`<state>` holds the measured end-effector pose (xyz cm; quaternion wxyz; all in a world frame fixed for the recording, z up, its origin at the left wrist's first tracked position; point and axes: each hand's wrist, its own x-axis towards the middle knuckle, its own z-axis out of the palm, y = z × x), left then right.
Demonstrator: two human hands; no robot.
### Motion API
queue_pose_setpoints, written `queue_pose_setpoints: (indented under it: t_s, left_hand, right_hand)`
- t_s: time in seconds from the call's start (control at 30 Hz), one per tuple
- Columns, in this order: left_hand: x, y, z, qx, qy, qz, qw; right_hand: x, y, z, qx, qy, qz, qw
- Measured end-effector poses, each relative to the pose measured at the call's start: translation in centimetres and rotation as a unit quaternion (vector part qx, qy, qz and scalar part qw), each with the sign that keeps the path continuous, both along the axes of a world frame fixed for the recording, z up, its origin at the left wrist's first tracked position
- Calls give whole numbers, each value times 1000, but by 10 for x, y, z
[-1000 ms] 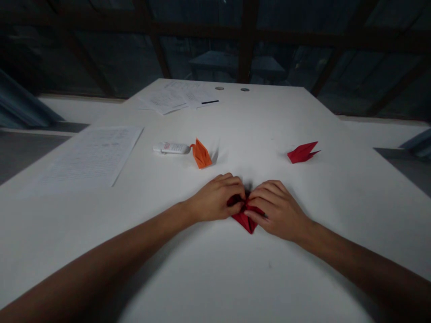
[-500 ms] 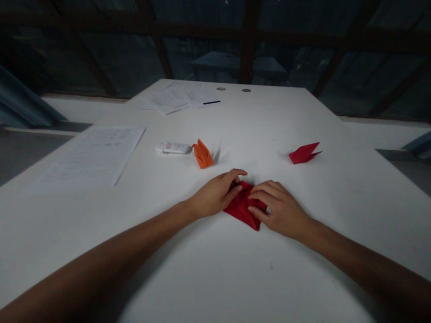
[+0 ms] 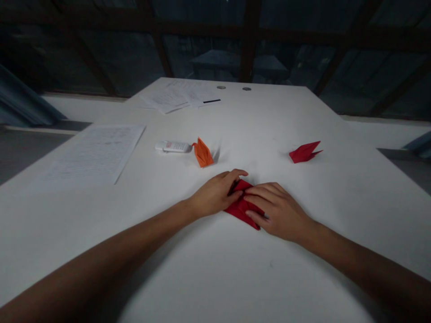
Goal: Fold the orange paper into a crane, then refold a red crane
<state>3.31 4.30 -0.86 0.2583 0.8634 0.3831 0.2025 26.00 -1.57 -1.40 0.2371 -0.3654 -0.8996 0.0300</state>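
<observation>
A folded piece of red paper point(image 3: 240, 209) lies on the white table between my two hands. My left hand point(image 3: 217, 193) is closed on its upper left edge, the thumb resting on top of the paper. From the right, my right hand point(image 3: 276, 211) has its fingers over the paper and its thumb along the lower right part. Beyond my left hand stands an orange folded paper figure point(image 3: 203, 154). A red folded paper figure point(image 3: 304, 153) sits farther off to the right.
Beside the orange figure lies a white device point(image 3: 173, 146). A printed sheet point(image 3: 97, 154) is on the left of the table point(image 3: 202, 278). More papers point(image 3: 168, 97), a black strip point(image 3: 212, 101) and two round discs are near the far edge.
My right hand has shifted slightly left over the red paper, and its fingers now cover more of it. My left hand has barely moved.
</observation>
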Motion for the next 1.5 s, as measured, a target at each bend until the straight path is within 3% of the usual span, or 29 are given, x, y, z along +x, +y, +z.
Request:
queue_pose_setpoints:
  t_s: [0.33,0.57,0.9,1.5]
  left_hand:
    - [0,1,1,0,-2,-7,1000]
    - [-2,3,3,-49,-46,-36,997]
    - [0,4,-3,-54,-91,-10,994]
    - [-1,6,4,-56,-55,-16,997]
  right_hand:
    - [-1,-1,6,-14,-31,-4,999]
    - [0,-1,6,-26,-44,-14,999]
    - [-2,-1,6,-12,-37,-4,999]
    - [1,0,2,-6,-45,1,999]
